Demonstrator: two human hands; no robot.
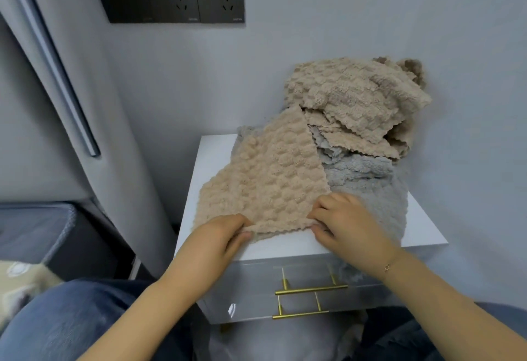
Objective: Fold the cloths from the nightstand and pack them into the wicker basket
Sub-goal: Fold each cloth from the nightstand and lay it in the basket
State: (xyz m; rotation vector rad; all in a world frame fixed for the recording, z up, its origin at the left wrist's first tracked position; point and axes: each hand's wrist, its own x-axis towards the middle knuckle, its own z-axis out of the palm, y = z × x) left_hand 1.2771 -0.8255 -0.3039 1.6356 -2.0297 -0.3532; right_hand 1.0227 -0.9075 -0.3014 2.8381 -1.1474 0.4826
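While my left hand [225, 235] and right hand [339, 222] each pinch a near corner of the beige cloth [265, 178], it lies spread on the nightstand [288, 242], its far tip against the heap of cloths [356, 103]. I should lift both corners evenly and match the edges; I see no wicker basket
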